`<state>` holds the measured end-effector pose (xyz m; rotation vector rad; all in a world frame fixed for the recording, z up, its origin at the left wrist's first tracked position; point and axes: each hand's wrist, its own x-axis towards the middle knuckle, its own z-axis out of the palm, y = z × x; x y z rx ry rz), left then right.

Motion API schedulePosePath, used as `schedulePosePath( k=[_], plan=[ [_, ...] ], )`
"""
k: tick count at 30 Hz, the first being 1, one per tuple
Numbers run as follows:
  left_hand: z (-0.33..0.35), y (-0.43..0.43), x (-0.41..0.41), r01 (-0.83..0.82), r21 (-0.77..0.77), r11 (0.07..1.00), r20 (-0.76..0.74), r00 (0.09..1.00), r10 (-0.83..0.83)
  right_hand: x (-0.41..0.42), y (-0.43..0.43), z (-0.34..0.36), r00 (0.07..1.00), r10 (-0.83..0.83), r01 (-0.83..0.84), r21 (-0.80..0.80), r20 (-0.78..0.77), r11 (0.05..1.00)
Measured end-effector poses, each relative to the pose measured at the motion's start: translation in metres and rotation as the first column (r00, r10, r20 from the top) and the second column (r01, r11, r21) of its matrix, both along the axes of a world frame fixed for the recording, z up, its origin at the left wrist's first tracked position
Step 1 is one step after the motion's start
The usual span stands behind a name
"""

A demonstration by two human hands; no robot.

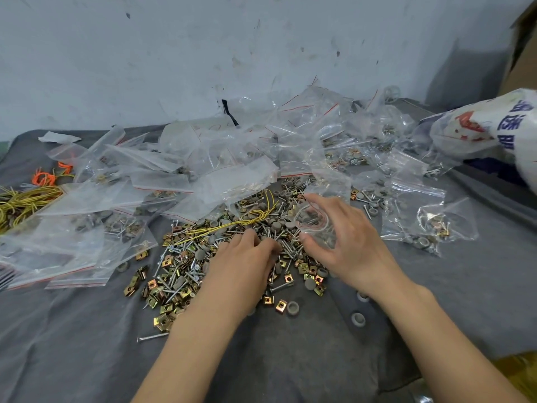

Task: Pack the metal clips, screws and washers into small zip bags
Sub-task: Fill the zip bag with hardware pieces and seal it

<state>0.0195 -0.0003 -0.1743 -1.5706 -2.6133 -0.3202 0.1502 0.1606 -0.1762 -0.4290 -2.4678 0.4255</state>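
Body in view: two bare hands and forearms, nothing worn on them. Left hand (244, 260) and left forearm (189, 330) uncovered to the near edge. Right hand (345, 242) and right forearm (441, 333) uncovered likewise, slim-fingered.

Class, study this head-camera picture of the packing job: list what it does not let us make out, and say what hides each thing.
Head view: what the left hand picks; its own knuckles hide its fingertips in the pile of screws and clips.
Head view: the count inside the zip bag held by the right hand; creased, shiny plastic blurs it.
Head view: the printed sack; the right edge cuts it off.
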Motion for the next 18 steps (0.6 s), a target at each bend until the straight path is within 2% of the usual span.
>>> schedulePosePath(
  k=[4, 8, 12, 18],
  plan=[
    [-0.003, 0.003, 0.004, -0.007, 0.036, 0.999, 0.010, 1.000, 0.006, 0.000, 0.001, -0.002, 1.000, -0.002, 0.002, 0.011, -0.007, 1.000],
    [-0.005, 0.005, 0.007, 0.049, 0.046, 0.998, -0.039, 0.998, -0.047, 0.000, 0.004, -0.005, 1.000, 0.003, -0.003, 0.005, -0.026, 1.000],
    [-0.003, 0.005, 0.003, 0.085, 0.073, 0.994, -0.025, 0.996, -0.084, 0.001, 0.005, -0.006, 0.999, 0.012, -0.012, 0.006, -0.031, 1.000],
    [0.010, 0.000, 0.002, -0.032, 0.338, 0.941, 0.220, 0.974, -0.046, 0.002, 0.004, -0.005, 0.999, 0.014, -0.013, 0.013, -0.034, 1.000]
  ],
)
